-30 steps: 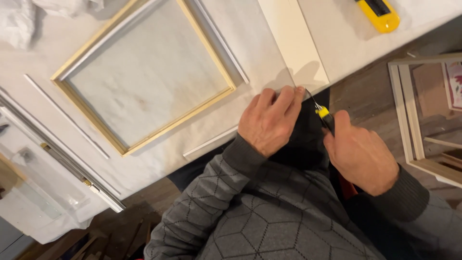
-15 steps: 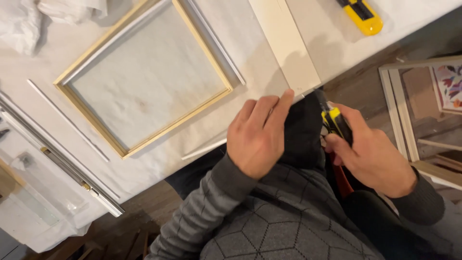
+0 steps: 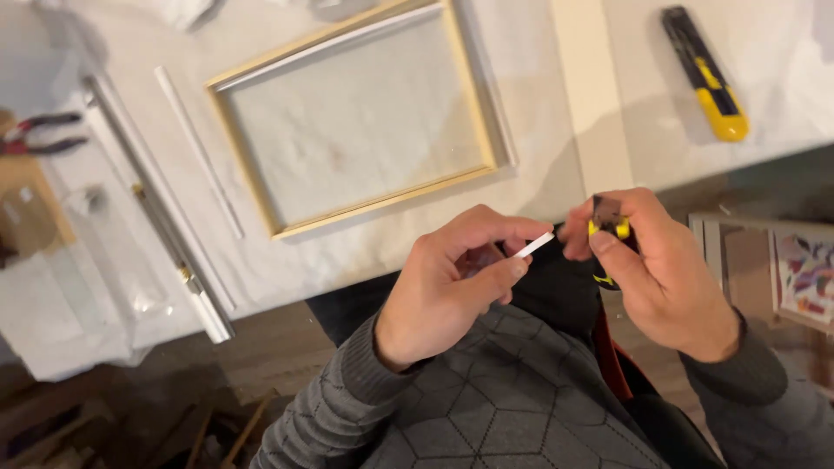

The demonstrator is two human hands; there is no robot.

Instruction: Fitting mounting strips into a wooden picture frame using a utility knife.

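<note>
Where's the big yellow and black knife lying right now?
In the head view, the yellow and black utility knife lies untouched at the table's upper right, beyond a pale flat strip, well above the right hand.

Wooden frame [image 3: 261, 187], red pliers [image 3: 39, 135], loose white strip [image 3: 198, 152].

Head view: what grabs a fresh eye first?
The two hands at centre: the left hand pinches a thin white strip, while the right hand grips a small yellow-and-black utility knife at the strip's end. Behind them, a pale wooden frame lies flat on the white-covered table. A second yellow-and-black utility knife lies at the table's upper right.
</note>
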